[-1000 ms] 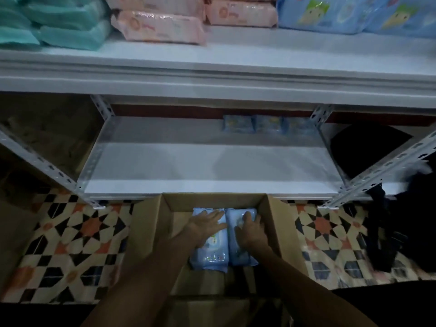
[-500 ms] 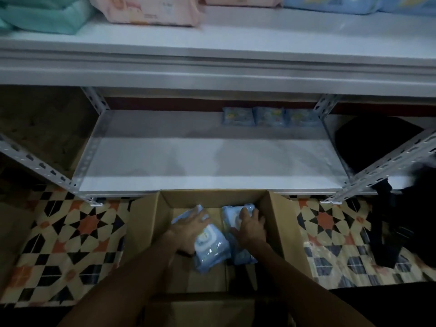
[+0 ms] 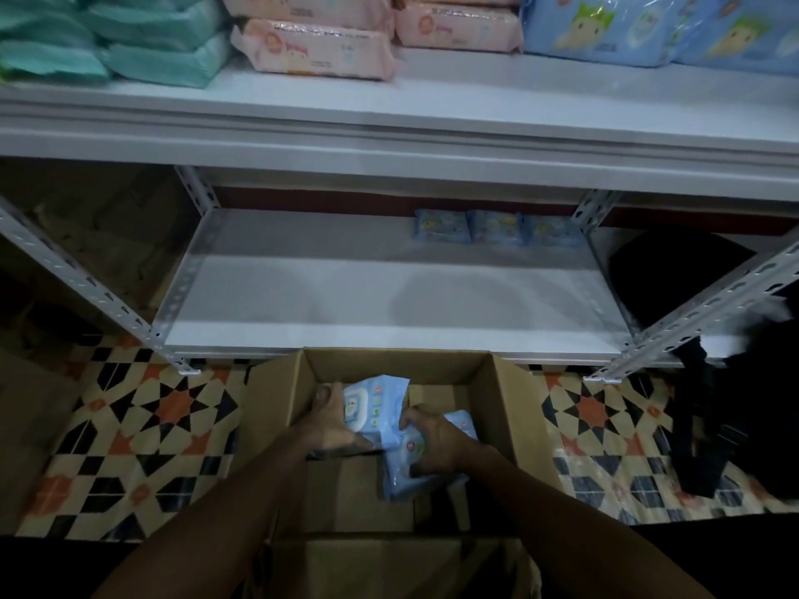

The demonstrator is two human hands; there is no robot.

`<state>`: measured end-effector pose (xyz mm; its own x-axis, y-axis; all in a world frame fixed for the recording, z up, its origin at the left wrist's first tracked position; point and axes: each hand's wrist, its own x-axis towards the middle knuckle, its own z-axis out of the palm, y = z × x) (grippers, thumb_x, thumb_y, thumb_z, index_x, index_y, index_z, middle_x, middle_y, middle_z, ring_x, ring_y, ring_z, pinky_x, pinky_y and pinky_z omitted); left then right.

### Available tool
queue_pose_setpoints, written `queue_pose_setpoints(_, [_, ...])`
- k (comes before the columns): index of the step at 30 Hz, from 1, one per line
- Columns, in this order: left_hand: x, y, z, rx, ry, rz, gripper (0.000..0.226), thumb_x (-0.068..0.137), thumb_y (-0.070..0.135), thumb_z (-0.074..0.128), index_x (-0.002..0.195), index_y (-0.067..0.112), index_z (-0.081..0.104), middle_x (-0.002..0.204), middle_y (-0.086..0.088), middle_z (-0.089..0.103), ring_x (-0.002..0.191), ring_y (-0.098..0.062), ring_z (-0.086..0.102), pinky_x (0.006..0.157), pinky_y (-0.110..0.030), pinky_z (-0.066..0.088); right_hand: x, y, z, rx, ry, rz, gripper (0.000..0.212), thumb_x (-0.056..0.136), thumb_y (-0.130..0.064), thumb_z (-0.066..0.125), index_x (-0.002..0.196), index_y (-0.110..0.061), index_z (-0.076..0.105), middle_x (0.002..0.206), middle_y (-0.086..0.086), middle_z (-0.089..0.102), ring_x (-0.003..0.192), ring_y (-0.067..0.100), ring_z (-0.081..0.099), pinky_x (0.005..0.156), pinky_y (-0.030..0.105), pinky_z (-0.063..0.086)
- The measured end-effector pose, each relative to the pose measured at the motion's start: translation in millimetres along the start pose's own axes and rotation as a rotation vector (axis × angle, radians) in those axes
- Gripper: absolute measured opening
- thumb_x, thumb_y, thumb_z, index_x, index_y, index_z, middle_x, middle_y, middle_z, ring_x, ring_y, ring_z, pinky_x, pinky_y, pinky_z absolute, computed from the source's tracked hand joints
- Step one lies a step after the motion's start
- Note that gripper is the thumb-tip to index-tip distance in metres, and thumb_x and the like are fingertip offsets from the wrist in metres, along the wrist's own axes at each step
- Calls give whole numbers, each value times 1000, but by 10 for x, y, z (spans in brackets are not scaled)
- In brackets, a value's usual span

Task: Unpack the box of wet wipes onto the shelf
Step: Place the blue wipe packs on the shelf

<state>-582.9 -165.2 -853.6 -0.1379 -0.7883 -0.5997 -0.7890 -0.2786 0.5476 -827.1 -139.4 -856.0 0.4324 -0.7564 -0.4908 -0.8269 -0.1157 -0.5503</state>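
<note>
- The long white metal lower shelf (image 3: 328,291) is lying beyond both hands, past the far wall of the box, mostly bare; three small blue wipe packs (image 3: 497,227) are sitting in a row at its back, so the tidy move is probably to carry each new pack in beside that row.
- The open brown cardboard box (image 3: 510,408) is standing on the patterned tile floor (image 3: 142,425), its walls rising around both grips; lifting straight up before reaching forward looks wise, or a pack may catch the far wall.
- The upper soft blue plastic wipe pack (image 3: 376,404) is tilting up, its far end clear of the fingers; the left hand (image 3: 333,425) is clamping its left edge.
- The lower blue wipe pack (image 3: 415,469) is lying nearer the person, partly under the palm; the right hand (image 3: 436,438) is curling over it, gripping from above.
- The packs are touching where the hands are meeting; parting them first should help.
</note>
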Motion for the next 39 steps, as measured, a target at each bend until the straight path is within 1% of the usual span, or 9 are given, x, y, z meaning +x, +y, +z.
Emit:
queue_pose_setpoints(3, [45,-12,26,127,-72,-2,140,47,62,86,152,36,-3,156,-6,4,148,-35,6,116,-48,28,-59,277,175,-401,29,-61,104,63,-56,77,149,-18,31,150,16,35,136,33,35,110,43,29])
queue_pose_setpoints(6, [116,-72,92,293,-117,1,147,50,60,87,151,37,-17,158,-9,-15,146,-41,-12,117,-52,22,-38,399,304,-520,-18,47,106,46,-59,81,137,-20,43,122,12,63,108,31,63,91,41,50])
queue_pose_setpoints(12, [166,-19,297,558,69,12,135,54,55,86,152,29,-3,151,-14,9,137,-44,14,111,-49,31,110,288,357,-464,115,38,97,26,-60,82,109,-22,48,94,3,61,77,24,62,71,39,53])
queue_pose_setpoints(14, [178,-19,311,552,80,21,133,55,54,86,152,28,-2,155,-14,5,142,-45,6,116,-49,22,122,277,328,-521,88,38,97,34,-58,84,112,-20,40,103,8,62,88,30,64,81,46,52])
queue_pose_setpoints(17, [192,-74,290,549,86,69,135,55,55,86,153,23,-1,160,-14,0,148,-37,-5,121,-48,8,131,226,292,-571,64,30,90,63,-48,78,130,-17,27,134,16,46,120,40,47,106,55,30])
queue_pose_setpoints(20, [141,-45,245,558,119,111,131,52,54,86,152,22,8,151,-8,20,143,-30,13,118,-45,17,99,211,288,-606,64,42,85,73,-42,73,142,-13,33,141,17,41,125,39,41,110,53,22])
queue_pose_setpoints(27, [-114,94,35,546,94,129,115,48,52,80,144,27,22,135,-1,39,129,-25,35,104,-40,33,-76,179,84,-597,34,64,99,71,-52,74,149,-17,25,145,12,35,131,32,36,107,46,27])
queue_pose_setpoints(31, [-334,398,-279,551,68,116,114,47,50,86,142,29,28,131,-1,45,124,-25,43,98,-39,40,-231,27,-225,-565,11,67,115,62,-44,81,153,-18,16,149,12,32,137,33,32,110,50,28])
queue_pose_setpoints(39, [-1015,1083,-1132,648,182,182,116,49,57,81,149,36,24,130,-4,49,119,-27,46,94,-42,42,-744,-538,-1103,-623,158,5,114,47,-48,85,143,-24,30,134,8,49,121,31,50,101,43,38])
